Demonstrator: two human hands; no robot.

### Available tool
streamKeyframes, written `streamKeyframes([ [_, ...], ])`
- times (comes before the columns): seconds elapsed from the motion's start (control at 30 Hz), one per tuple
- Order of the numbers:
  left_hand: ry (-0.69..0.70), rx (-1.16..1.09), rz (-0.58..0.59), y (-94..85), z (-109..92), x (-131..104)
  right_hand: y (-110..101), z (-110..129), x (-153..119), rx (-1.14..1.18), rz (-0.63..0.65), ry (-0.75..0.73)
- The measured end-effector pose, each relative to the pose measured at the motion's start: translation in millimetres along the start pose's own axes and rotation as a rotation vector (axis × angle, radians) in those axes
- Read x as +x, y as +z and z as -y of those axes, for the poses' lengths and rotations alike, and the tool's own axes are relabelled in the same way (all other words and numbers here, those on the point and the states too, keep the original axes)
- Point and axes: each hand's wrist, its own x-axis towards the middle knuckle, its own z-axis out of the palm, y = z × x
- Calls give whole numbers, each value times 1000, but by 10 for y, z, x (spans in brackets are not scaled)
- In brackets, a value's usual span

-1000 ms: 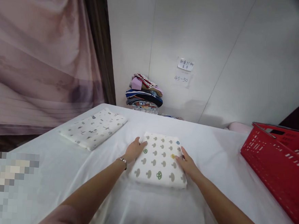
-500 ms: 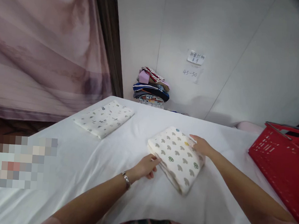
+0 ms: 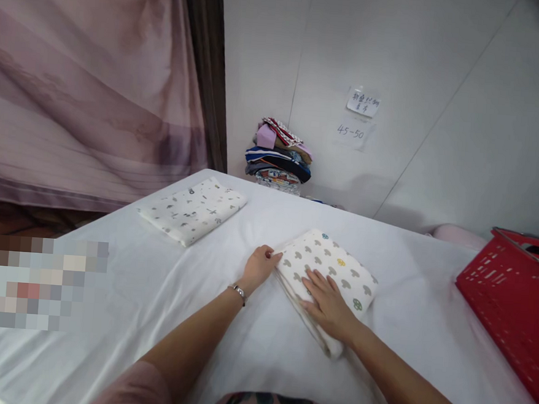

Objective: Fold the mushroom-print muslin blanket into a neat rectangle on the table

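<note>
A folded white cloth (image 3: pixel 339 265) with grey mushroom shapes and a few coloured motifs lies in front of me on the white-covered table (image 3: pixel 224 322). At its left corner, my left hand (image 3: pixel 261 266) pinches the edge between thumb and fingers; a silver bracelet is on that wrist. My right hand (image 3: pixel 329 304) rests flat on top of the cloth, fingers stretched out near its left edge. Layers of the fold show along the near left side. Farther off to the left lies another folded white cloth (image 3: pixel 195 212) with small grey prints, touched by neither hand.
To the right stands a red plastic basket (image 3: pixel 511 305) with a handle. A stack of folded fabrics (image 3: pixel 279 156) sits beyond the table's far edge, against the wall. Handwritten paper signs (image 3: pixel 363 104) hang there. A pink curtain (image 3: pixel 92 91) covers the left side. One left patch is pixelated.
My right hand has gone from the cloth's far right edge to lie flat on its near left part. My left hand has shifted up to the left corner.
</note>
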Motion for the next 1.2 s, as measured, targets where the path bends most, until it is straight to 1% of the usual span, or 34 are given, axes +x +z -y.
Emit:
streamKeyframes([
  [0.1,52,14,-36,46,41,34,-13,-7,8,8,0,4],
  [0.2,98,22,-50,45,50,49,-21,7,3,32,1,20],
  [0.3,72,-6,-21,12,29,56,-20,17,-17,78,-16,28],
  [0.43,-20,28,56,-52,-33,96,-2,6,-42,126,-72,50],
  [0.5,-12,93,79,-72,-91,133,19,-3,-40,114,-85,56],
  [0.57,43,156,86,-70,-172,179,46,-7,-31,94,-93,51],
  [0.7,162,273,104,8,-356,295,89,11,-37,91,-129,38],
  [0.8,186,339,138,101,-431,383,60,21,-57,153,-145,22],
  [0.87,185,315,140,161,-423,421,-11,-9,-33,232,-162,18],
  [0.97,168,184,79,237,-344,432,-192,-146,144,298,-278,38],
  [1.03,154,108,33,275,-280,418,-331,-284,372,270,-365,56],
  [1.07,155,85,14,290,-254,409,-394,-357,510,245,-389,64],
  [1.13,167,70,-11,308,-220,390,-489,-490,806,186,-383,68],
  [1.2,180,75,-23,313,-208,371,-537,-591,1084,120,-352,53],
])
